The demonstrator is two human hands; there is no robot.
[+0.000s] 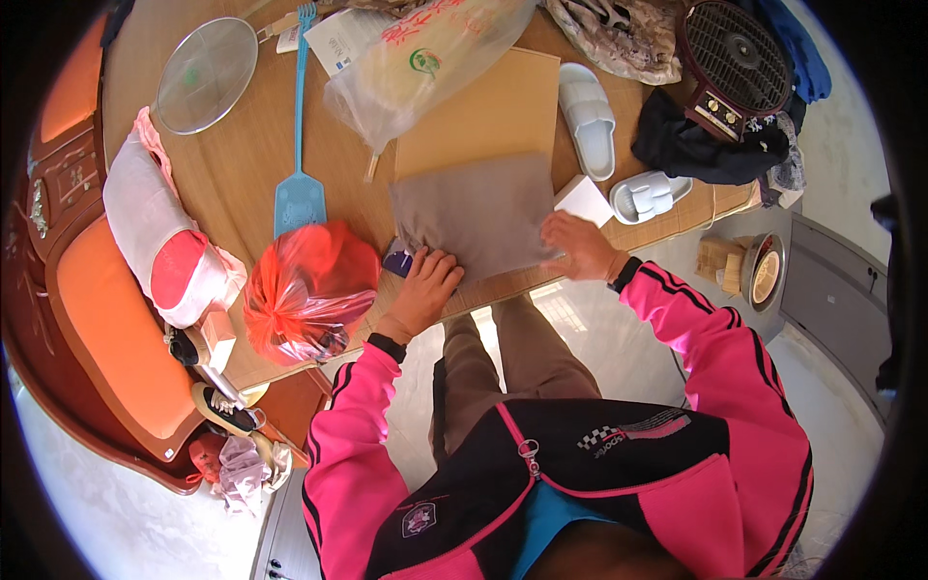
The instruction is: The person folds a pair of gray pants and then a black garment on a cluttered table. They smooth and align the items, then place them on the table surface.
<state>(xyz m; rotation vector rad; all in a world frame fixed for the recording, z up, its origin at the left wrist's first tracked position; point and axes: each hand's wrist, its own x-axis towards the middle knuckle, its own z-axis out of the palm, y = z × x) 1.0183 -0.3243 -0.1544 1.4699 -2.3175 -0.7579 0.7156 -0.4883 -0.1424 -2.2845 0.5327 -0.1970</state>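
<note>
A folded grey-brown cloth (475,214) lies on the table in front of me, overlapping the near part of a flat tan cardboard sheet (482,109). My left hand (428,290) rests palm down at the cloth's near left corner, fingers spread a little and holding nothing. At the cloth's right edge is my right hand (580,246), its thumb and fingers apart and slightly blurred; whether it pinches the fabric is unclear. A small dark purple packet (398,259) shows partly beside the cloth, near my left fingers. Just beyond my right hand sits a white box (583,201).
A tied red plastic bag (312,290) stands left of my left hand, near a blue fly swatter (300,199). Light slippers (589,119) lie right of the cardboard. A clear printed bag (435,65) covers its far part. A round heater (736,58) stands at back right.
</note>
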